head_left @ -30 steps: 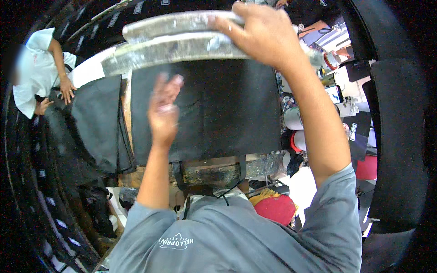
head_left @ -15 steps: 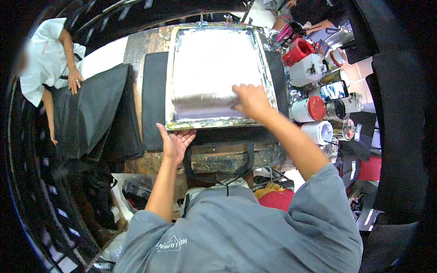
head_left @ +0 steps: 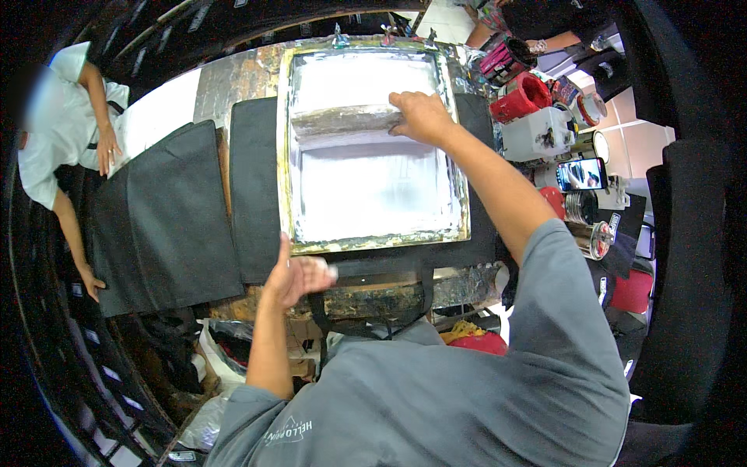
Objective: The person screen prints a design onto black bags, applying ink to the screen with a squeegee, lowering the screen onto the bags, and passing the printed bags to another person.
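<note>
A screen printing frame (head_left: 465, 226) with a paint-stained rim and white mesh lies over a black fabric bag (head_left: 253, 179), whose strap loops hang toward me. My right hand (head_left: 424, 118) grips the right end of a squeegee (head_left: 342, 123). It is a wide greyish bar lying across the mesh in the frame's farther half. Below the squeegee, a faint shape shows through the mesh. My left hand (head_left: 296, 280) is open beside the near left corner of the frame, thumb up and fingers stretched and somewhat blurred. I cannot tell whether its thumb touches the frame.
At the left, a co-worker in white has both hands on a stack of black fabric bags (head_left: 167, 218). Along the right stand a red container (head_left: 521, 97), a white jug (head_left: 537, 132), several jars and a lit phone (head_left: 580, 174). Clamps (head_left: 387, 35) sit behind the frame.
My right hand has moved the squeegee from the near end of the mesh to its farther half. My left hand has dropped slightly toward me. The co-worker's black bags have shifted.
</note>
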`<state>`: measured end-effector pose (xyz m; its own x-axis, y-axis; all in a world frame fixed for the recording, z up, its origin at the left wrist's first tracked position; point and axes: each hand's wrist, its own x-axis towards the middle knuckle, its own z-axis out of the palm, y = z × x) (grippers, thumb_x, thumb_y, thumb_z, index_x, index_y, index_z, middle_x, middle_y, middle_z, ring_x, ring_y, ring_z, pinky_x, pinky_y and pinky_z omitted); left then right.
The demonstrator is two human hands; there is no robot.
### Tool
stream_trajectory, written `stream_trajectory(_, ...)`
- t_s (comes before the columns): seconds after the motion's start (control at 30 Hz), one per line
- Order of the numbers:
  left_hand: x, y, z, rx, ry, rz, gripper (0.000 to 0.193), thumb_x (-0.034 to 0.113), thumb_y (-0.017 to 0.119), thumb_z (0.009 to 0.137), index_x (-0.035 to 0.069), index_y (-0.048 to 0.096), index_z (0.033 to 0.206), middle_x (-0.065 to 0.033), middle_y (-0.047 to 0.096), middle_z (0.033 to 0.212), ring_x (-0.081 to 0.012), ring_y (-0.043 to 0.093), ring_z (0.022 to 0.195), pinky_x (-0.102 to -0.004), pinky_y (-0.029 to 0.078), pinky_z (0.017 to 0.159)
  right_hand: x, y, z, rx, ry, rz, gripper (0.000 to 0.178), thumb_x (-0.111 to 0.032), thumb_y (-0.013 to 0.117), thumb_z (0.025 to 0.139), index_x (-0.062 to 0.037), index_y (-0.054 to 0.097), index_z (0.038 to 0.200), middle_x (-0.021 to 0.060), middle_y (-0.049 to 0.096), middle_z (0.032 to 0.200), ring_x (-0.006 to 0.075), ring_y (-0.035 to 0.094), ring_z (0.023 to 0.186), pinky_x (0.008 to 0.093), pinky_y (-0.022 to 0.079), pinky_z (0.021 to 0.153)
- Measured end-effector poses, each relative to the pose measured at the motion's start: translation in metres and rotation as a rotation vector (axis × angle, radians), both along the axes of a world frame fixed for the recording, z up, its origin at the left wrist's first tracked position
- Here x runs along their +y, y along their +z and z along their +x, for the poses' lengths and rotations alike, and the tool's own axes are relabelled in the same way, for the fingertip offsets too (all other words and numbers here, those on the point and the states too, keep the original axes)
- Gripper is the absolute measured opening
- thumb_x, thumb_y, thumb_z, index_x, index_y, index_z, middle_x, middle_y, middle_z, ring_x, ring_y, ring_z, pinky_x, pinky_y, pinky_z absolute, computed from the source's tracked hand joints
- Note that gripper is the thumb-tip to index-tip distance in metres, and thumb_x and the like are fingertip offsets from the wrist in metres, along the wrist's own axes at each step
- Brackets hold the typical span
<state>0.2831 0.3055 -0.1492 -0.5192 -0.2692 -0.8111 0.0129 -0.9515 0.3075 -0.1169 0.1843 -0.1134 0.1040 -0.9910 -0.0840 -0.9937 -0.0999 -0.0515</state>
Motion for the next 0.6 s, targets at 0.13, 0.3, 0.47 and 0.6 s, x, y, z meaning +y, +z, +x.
stream_trajectory(0.13, -0.053, 0.067, -0.036, -0.694, -0.459, -1.096, 0.051, 0.047, 0.071, 0.095, -0.003, 0.068, 0.088, -0.0177, 0.071, 0.076, -0.0235, 0.072, 0.070, -0.0400, 0.058, 0.067, -0.002, 0.003, 0.002, 0.019, -0.008, -0.071, 0.044, -0.028, 0.084, 0.079, -0.0145, 0.062, 0.115, 0.0073, 0.069, 0.108, 0.0300, 0.067, 0.104, 0.0527, 0.049, 0.084)
stream_trajectory(0.3, -0.161, 0.042, -0.124, -1.006, -0.295, -2.296, 0.060, 0.048, 0.078, 0.086, 0.006, 0.065, 0.127, -0.0189, 0.066, 0.118, -0.0347, 0.059, 0.116, -0.0465, 0.045, 0.102, 0.006, -0.035, 0.013, 0.090, -0.031, -0.254, 0.043, -0.018, 0.082, 0.076, -0.0165, 0.062, 0.114, 0.0042, 0.067, 0.103, 0.0261, 0.065, 0.100, 0.0452, 0.048, 0.081)
stream_trajectory(0.47, -0.184, -0.004, -0.142, -1.085, -0.546, -2.334, 0.047, 0.056, 0.075, 0.084, 0.010, 0.067, 0.082, -0.0023, 0.064, 0.082, -0.0193, 0.064, 0.077, -0.0338, 0.051, 0.070, 0.026, -0.035, 0.019, 0.104, -0.029, -0.276, 0.035, -0.014, 0.076, 0.077, -0.0160, 0.060, 0.108, 0.0031, 0.065, 0.098, 0.0252, 0.064, 0.097, 0.0429, 0.047, 0.078)
stream_trajectory(0.6, -0.160, -0.010, -0.131, -1.082, -0.667, -2.233, 0.050, 0.059, 0.074, 0.083, 0.010, 0.067, 0.084, -0.0042, 0.064, 0.083, -0.0211, 0.064, 0.077, -0.0360, 0.051, 0.069, 0.053, -0.038, 0.029, 0.112, -0.028, -0.292, 0.021, -0.013, 0.070, 0.083, -0.0152, 0.060, 0.101, 0.0038, 0.065, 0.094, 0.0258, 0.065, 0.091, 0.0429, 0.048, 0.076)
